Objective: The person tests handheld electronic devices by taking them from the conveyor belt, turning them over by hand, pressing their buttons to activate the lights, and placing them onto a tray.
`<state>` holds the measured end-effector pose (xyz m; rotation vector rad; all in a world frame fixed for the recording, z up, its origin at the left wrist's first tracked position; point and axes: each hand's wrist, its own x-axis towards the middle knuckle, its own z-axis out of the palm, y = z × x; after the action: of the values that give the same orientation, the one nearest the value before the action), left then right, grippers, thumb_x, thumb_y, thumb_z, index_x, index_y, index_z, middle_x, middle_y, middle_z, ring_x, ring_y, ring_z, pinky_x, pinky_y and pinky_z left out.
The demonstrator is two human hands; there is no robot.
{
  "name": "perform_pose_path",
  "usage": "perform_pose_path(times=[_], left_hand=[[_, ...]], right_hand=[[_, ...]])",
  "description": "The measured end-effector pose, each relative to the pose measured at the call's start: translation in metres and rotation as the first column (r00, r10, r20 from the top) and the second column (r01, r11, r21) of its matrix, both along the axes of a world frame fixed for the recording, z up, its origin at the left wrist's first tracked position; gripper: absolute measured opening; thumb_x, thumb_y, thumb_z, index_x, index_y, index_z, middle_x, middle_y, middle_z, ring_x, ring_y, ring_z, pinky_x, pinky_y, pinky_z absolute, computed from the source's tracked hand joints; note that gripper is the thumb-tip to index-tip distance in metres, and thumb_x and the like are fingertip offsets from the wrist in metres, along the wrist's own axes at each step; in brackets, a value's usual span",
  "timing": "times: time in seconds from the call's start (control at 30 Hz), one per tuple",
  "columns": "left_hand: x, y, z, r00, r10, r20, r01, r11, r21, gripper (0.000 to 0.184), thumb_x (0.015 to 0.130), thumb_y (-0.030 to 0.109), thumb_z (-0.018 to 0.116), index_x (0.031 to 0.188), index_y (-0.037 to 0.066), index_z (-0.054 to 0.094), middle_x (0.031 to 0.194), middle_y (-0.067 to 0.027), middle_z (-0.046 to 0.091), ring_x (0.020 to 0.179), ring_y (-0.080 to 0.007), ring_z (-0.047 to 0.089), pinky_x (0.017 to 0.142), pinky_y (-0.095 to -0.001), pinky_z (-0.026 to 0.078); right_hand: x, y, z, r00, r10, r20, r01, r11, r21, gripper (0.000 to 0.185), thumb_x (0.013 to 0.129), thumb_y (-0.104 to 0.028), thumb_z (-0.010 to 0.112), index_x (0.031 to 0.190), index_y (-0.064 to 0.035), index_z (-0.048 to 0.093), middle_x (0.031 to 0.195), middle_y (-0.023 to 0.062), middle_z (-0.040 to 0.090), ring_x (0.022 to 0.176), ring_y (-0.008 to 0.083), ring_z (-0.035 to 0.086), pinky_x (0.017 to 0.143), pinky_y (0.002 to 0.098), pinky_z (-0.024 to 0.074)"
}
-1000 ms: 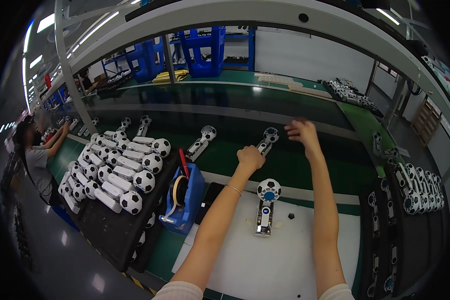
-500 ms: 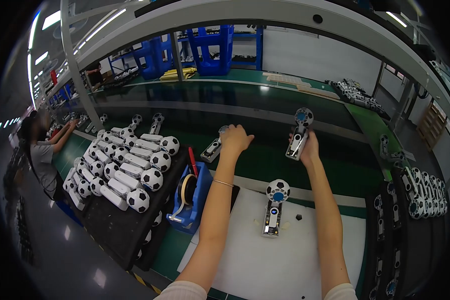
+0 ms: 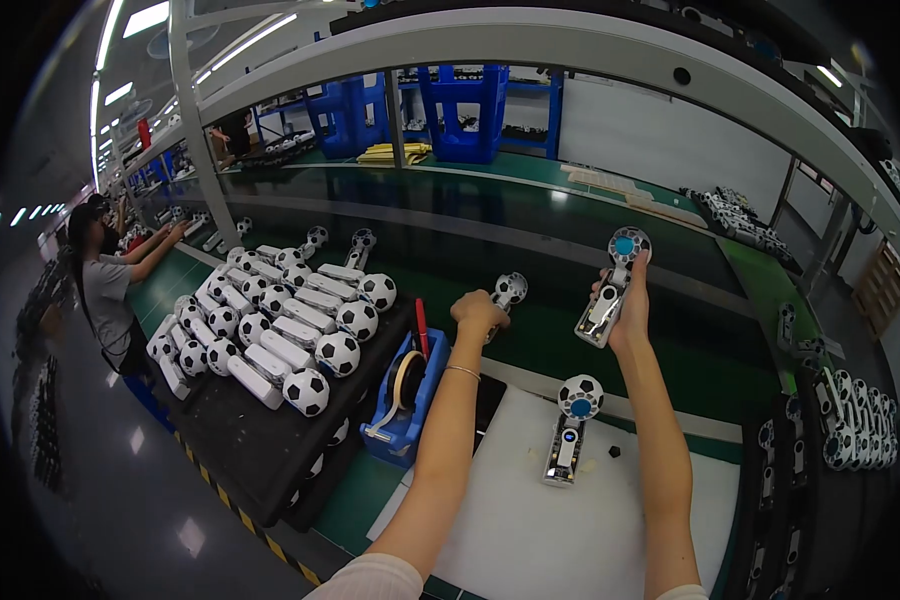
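My left hand (image 3: 478, 312) is closed around a device with a football-patterned round head (image 3: 510, 289) over the dark green belt. In my right hand (image 3: 631, 310) a similar device (image 3: 602, 305) is held up, its round head with a blue centre at the top and its clear body slanting down. Between my forearms another device (image 3: 567, 440) lies on the white mat (image 3: 510, 510), its ball end away from me. A small dark piece (image 3: 614, 452) rests beside it.
At left, a black tray (image 3: 240, 450) bears several football-headed devices, beside a blue tape dispenser (image 3: 406, 400) with a red pen. More devices fill racks (image 3: 860, 420) at right. A person (image 3: 110, 280) works at far left. A metal frame (image 3: 570, 45) spans above.
My right hand first came to hold a device, then kept it raised. My left hand moved left from the first device and has now closed on another. The view has shifted slightly.
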<state>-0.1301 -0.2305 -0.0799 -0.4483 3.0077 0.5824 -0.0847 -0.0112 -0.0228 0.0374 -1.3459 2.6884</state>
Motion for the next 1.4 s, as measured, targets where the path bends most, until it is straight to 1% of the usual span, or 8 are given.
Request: perform_pose_path(times=[0.1, 0.17, 0.23, 0.33, 0.47, 0.6, 0.8, 1.4], left_hand=[[-0.006, 0.004, 0.002, 0.999, -0.027, -0.028, 0.031, 0.989, 0.147, 0.051, 0.057, 0.032, 0.079, 0.099, 0.004, 0.069, 0.099, -0.0156, 0.068, 0.091, -0.0281, 0.067, 0.080, -0.0366, 0.053], [-0.019, 0.005, 0.006, 0.960, -0.191, -0.206, 0.256, 0.897, 0.360, 0.052, 0.061, 0.031, 0.079, 0.098, -0.002, 0.063, 0.095, -0.0154, 0.067, 0.078, -0.0237, 0.069, 0.069, -0.0339, 0.055], [0.003, 0.021, 0.035, 0.885, -0.142, -0.443, 0.445, 0.538, 0.716, 0.052, 0.067, 0.027, 0.078, 0.102, -0.002, 0.053, 0.089, -0.0127, 0.065, 0.065, -0.0183, 0.067, 0.060, -0.0295, 0.055], [0.035, 0.045, 0.081, 0.798, -0.106, -0.594, 0.597, 0.275, 0.753, 0.043, 0.080, 0.027, 0.070, 0.106, 0.003, 0.047, 0.088, -0.0091, 0.064, 0.066, -0.0148, 0.065, 0.059, -0.0272, 0.055], [0.064, 0.066, 0.114, 0.733, -0.168, -0.660, 0.572, -0.374, 0.730, 0.044, 0.099, 0.044, 0.031, 0.111, 0.006, 0.051, 0.091, -0.0093, 0.064, 0.073, -0.0142, 0.063, 0.061, -0.0280, 0.056], [0.088, 0.075, 0.132, 0.672, -0.191, -0.716, 0.567, -0.490, 0.663, 0.050, 0.102, 0.038, 0.021, 0.129, 0.004, 0.045, 0.104, -0.0141, 0.062, 0.082, -0.0174, 0.063, 0.070, -0.0309, 0.056], [0.109, 0.080, 0.145, 0.575, -0.221, -0.788, 0.612, -0.523, 0.593, 0.050, 0.102, 0.036, 0.021, 0.125, 0.000, 0.047, 0.111, -0.0174, 0.060, 0.088, -0.0197, 0.062, 0.078, -0.0329, 0.055], [0.123, 0.093, 0.149, 0.552, -0.261, -0.792, 0.568, -0.577, 0.587, 0.052, 0.102, 0.036, 0.020, 0.120, -0.001, 0.052, 0.107, -0.0132, 0.062, 0.088, -0.0186, 0.064, 0.080, -0.0318, 0.054]], right_hand=[[0.014, -0.001, 0.012, 0.992, 0.080, -0.100, -0.080, 0.997, 0.003, 0.060, 0.087, -0.067, 0.041, 0.086, -0.0077, 0.054, 0.069, 0.0033, 0.058, 0.058, 0.0128, 0.059, 0.050, 0.0249, 0.0488], [0.023, 0.000, 0.022, 0.981, 0.073, -0.182, -0.075, 0.997, -0.003, 0.061, 0.089, -0.066, 0.036, 0.091, -0.0067, 0.052, 0.068, 0.0041, 0.057, 0.056, 0.0130, 0.059, 0.050, 0.0247, 0.0482], [0.031, 0.001, 0.033, 0.960, 0.085, -0.265, -0.087, 0.996, 0.003, 0.065, 0.091, -0.064, 0.031, 0.099, -0.0036, 0.053, 0.067, 0.0051, 0.057, 0.053, 0.0133, 0.056, 0.048, 0.0246, 0.0457], [0.034, 0.008, 0.043, 0.945, 0.112, -0.308, -0.121, 0.993, -0.011, 0.072, 0.092, -0.065, 0.026, 0.108, -0.0003, 0.052, 0.066, 0.0057, 0.055, 0.051, 0.0132, 0.053, 0.047, 0.0252, 0.0441], [0.048, 0.015, 0.061, 0.908, 0.158, -0.388, -0.146, 0.987, 0.059, 0.075, 0.092, -0.066, 0.022, 0.109, 0.0014, 0.052, 0.066, 0.0053, 0.054, 0.051, 0.0133, 0.052, 0.047, 0.0251, 0.0438], [0.067, 0.021, 0.081, 0.884, 0.124, -0.450, -0.106, 0.992, 0.064, 0.081, 0.091, -0.069, 0.017, 0.110, 0.0020, 0.051, 0.067, 0.0066, 0.055, 0.051, 0.0131, 0.053, 0.046, 0.0250, 0.0446], [0.091, 0.029, 0.097, 0.777, 0.155, -0.610, -0.118, 0.988, 0.100, 0.081, 0.092, -0.067, 0.016, 0.119, 0.0036, 0.046, 0.069, 0.0078, 0.049, 0.051, 0.0149, 0.048, 0.045, 0.0273, 0.0412], [0.100, 0.030, 0.102, 0.809, 0.227, -0.542, -0.256, 0.966, 0.022, 0.079, 0.092, -0.065, 0.013, 0.110, 0.0006, 0.053, 0.068, 0.0092, 0.056, 0.052, 0.0173, 0.056, 0.048, 0.0280, 0.0490]])
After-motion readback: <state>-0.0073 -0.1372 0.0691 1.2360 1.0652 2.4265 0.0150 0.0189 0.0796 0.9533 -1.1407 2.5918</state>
